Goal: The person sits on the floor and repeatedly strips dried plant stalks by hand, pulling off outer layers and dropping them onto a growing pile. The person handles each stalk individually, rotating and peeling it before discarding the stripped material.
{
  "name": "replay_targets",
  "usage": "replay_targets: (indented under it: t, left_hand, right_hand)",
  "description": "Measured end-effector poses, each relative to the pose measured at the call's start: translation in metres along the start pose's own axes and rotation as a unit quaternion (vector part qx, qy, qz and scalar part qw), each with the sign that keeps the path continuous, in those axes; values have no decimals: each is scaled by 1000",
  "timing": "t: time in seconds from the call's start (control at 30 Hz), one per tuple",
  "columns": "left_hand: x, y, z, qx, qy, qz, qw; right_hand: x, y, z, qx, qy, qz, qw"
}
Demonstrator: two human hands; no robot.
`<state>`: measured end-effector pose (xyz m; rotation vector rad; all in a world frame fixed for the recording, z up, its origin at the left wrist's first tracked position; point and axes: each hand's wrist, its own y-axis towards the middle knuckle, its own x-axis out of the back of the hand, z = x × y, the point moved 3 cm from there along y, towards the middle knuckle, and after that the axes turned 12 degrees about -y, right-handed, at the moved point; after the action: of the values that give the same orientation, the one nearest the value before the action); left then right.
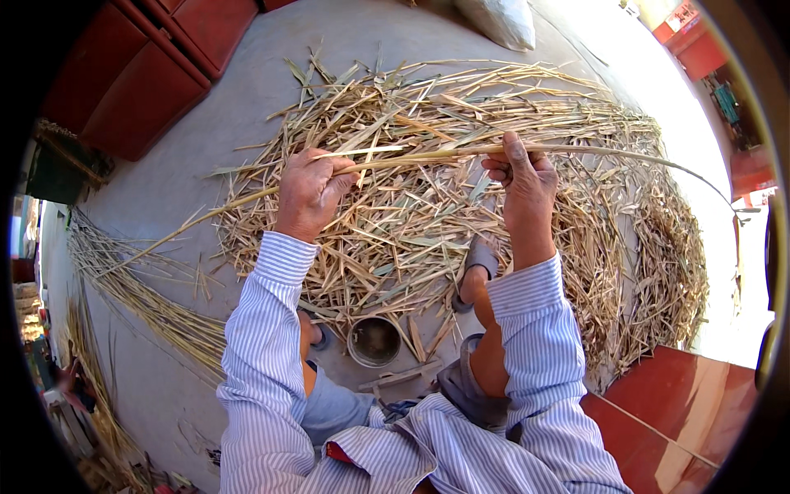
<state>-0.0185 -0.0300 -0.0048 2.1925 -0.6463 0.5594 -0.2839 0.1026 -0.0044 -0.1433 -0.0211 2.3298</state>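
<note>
Left hand (309,193) and right hand (525,177): fingers clamped around one long stalk (428,156). Bucket (353,342) stands on the floor (214,123), at the near edge of the husk pile (403,247).

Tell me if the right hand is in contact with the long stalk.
Touching. The head view shows the right hand gripping the long stalk, its thumb lying across it, with the stalk emerging on both sides.
</note>
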Motion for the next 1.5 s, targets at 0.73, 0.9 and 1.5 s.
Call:
replay_targets:
  t: [0.73,0.9,1.5]
  left_hand:
    - [15,6,-2,1,135,56,989]
    - [37,9,0,-2,231,-17,973]
    - [-6,9,-2,-24,179,72,981]
  right_hand:
    - [40,21,-25,-92,24,-40,995]
    - [69,46,-34,-115,75,-33,990]
    - [-44,-18,-32,-110,68,116,985]
